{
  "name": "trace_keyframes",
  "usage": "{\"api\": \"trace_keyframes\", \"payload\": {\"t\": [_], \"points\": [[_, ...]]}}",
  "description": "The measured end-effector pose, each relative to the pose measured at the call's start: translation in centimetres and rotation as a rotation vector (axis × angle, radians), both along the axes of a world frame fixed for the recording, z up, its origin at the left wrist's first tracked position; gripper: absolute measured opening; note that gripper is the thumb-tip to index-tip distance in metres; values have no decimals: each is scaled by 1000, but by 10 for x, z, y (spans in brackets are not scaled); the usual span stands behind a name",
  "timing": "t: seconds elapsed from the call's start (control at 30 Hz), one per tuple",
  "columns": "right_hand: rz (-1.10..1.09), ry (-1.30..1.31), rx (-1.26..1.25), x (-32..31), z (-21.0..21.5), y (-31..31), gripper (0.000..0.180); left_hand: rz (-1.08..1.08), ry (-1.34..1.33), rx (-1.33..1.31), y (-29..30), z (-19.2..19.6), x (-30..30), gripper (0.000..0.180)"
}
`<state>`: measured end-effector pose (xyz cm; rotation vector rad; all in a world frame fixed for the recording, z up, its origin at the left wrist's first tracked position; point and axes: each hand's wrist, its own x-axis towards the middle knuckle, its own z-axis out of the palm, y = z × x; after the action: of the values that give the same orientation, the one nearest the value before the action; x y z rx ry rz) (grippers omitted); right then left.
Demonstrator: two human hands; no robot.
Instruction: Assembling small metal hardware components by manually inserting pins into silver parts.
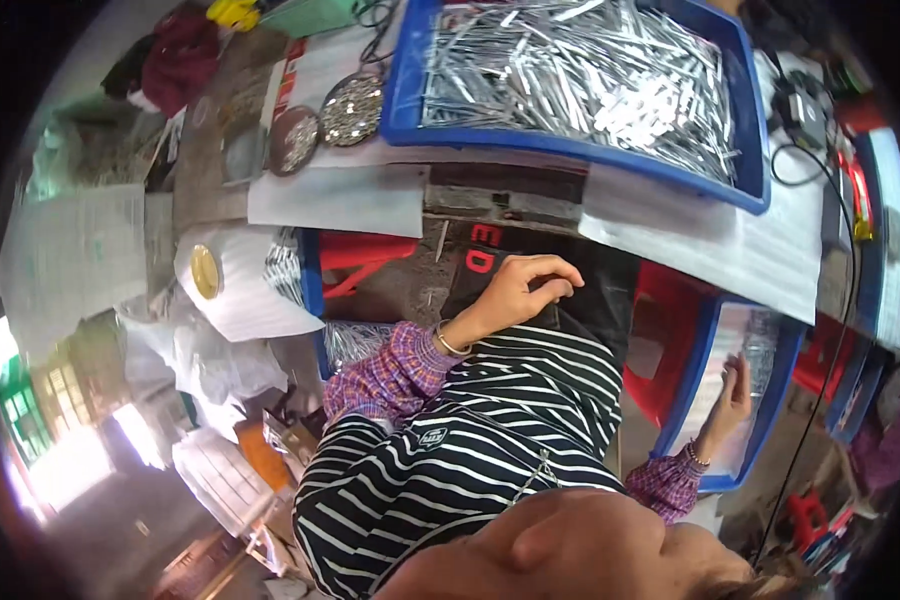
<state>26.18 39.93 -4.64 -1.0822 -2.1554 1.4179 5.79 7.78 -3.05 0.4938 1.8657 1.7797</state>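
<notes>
In the head view, a large blue tray [405, 80] sits on the worktop [700, 245], piled with a tangle of silvery strips [570, 75] that nearly covers its floor. Just beside its left wall are two round dishes, the larger dish [352, 108] and the smaller dish [298, 140], both holding small shiny pieces. Farther left, a gold oval dish [204, 272] lies on a white sheet [245, 300], near a cluster of slim silvery pieces [284, 265]. A low blue container [322, 358], partly hidden by the sleeve, holds more shiny thin pieces. The left hand [520, 290] is above the lap, fingers loosely bent, and its grip looks released, with nothing visible in it. At the right, beside a red stool [655, 340], the right hand [732, 395] is over a pale-bottomed side tray [792, 375] with blue walls, its fingertips near a small heap of thin glinting pieces [760, 345] gathered toward the far end (too blurred to count); whether that grip has closed on one, I cannot tell.
</notes>
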Motion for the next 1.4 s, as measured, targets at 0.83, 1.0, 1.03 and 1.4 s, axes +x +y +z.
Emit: {"api": "trace_keyframes", "payload": {"t": [0.83,1.0,1.03,1.4], "points": [[1326,216,817,-402,60,-250,16,50,149,-41,-38,-17,-5,12],[1329,242,770,-402,61,-240,12,38,146,-22,-46,-16,-8,13],[1335,188,745,-400,65,-239,11,43,145,-5,-49,-12,-9,14],[867,529,-579,-326,116,-190,14,13,-378,523,-92,88,-31,44]]}}
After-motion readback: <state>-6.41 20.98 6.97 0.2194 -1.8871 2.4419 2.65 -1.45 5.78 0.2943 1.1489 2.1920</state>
